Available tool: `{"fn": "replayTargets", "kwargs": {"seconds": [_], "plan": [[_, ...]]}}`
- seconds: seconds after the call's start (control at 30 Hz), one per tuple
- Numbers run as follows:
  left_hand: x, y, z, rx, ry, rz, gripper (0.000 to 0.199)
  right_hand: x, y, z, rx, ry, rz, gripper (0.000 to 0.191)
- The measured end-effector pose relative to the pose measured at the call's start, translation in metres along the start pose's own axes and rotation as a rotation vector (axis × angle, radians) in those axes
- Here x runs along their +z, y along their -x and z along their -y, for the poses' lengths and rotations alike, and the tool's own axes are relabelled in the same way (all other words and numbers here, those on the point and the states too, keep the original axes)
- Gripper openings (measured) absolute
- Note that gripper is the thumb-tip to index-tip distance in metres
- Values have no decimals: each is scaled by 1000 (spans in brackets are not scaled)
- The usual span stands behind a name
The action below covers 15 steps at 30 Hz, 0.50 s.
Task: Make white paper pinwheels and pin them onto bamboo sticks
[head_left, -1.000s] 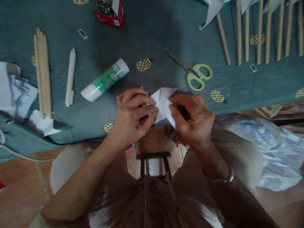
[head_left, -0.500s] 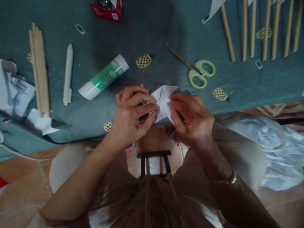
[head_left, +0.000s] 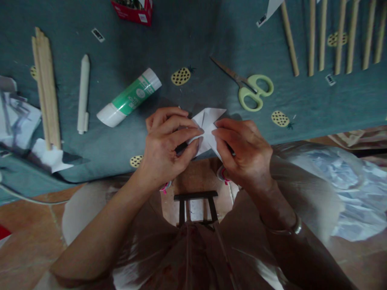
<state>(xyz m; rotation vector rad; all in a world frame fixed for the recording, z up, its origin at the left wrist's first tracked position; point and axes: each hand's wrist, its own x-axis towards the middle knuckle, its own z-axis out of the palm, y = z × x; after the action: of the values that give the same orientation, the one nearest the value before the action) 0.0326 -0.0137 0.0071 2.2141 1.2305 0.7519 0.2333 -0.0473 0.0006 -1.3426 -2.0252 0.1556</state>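
Observation:
A folded white paper piece [head_left: 208,128] with pointed flaps lies at the near edge of the green cloth, between my two hands. My left hand [head_left: 169,141] has its fingers curved over the paper's left side, fingertips on it near the centre. From the right, my right hand [head_left: 246,151] pinches the paper's other side between thumb and fingers. Beyond my left hand lies a green and white glue stick [head_left: 130,98]. Scissors with light green handles [head_left: 252,90] rest farther out on the right, blades slightly apart.
On the left are a white pen-like stick [head_left: 84,94], bundled wooden sticks [head_left: 47,88] and paper scraps [head_left: 19,119]. A red box [head_left: 133,12] stands at the back. Several wooden rods [head_left: 311,40] lie back right. A clear plastic bag [head_left: 353,193] is at the lower right.
My left thumb and index fingertips have come slightly apart over the paper. My right hand keeps nearly the same hold. The table objects appear shifted slightly left in the view.

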Motion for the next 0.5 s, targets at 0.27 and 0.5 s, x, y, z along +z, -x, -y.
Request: {"fn": "replayTargets", "kwargs": {"seconds": [0.27, 0.5], "plan": [[4, 0, 2, 88, -4, -32, 15, 0, -2, 1, -17, 9, -13, 15], [5, -1, 4, 156, -28, -56, 12, 1, 0, 1, -18, 32, -10, 14]]}}
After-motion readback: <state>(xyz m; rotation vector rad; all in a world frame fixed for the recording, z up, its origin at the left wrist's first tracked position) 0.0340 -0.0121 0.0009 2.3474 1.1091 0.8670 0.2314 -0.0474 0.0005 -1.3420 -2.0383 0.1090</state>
